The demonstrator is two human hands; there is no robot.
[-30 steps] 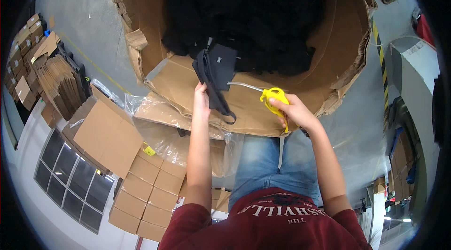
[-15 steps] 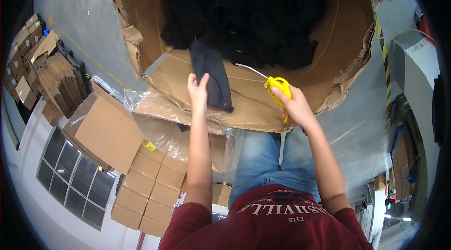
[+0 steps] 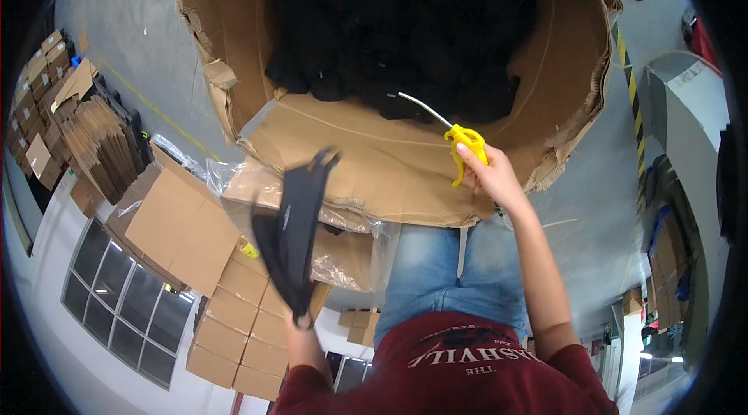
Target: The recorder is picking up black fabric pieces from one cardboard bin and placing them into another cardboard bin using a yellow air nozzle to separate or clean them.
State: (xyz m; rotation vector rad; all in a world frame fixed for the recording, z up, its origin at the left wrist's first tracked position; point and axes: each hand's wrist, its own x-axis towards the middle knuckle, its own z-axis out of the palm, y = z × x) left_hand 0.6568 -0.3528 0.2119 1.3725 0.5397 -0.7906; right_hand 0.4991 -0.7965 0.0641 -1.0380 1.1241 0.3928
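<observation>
My left hand [image 3: 302, 324] is drawn back low beside my body, its fingers closed on one end of a black fabric piece [image 3: 300, 208]. That piece hangs blurred beyond the hand, outside the big carton and over a smaller plastic-lined box [image 3: 351, 247]. In my right hand [image 3: 492, 175] is a yellow air blow gun [image 3: 467, 142] with a thin, bent metal nozzle. The nozzle points left toward a heap of black fabric pieces [image 3: 405, 33] inside the big cardboard carton [image 3: 351, 154]. Small pale marks show on some of the heaped pieces.
Flattened cardboard sheets [image 3: 101, 142] and stacked cartons stand at the left. More brown boxes [image 3: 226, 329] are piled near a window [image 3: 128, 302] at the lower left. Yellow-black tape [image 3: 636, 103] runs along the floor on the right, next to a pale curved structure [image 3: 689, 111].
My left hand has pulled the black fabric piece from the big carton's near side back toward my body and to the left. The right hand with the blow gun has hardly moved.
</observation>
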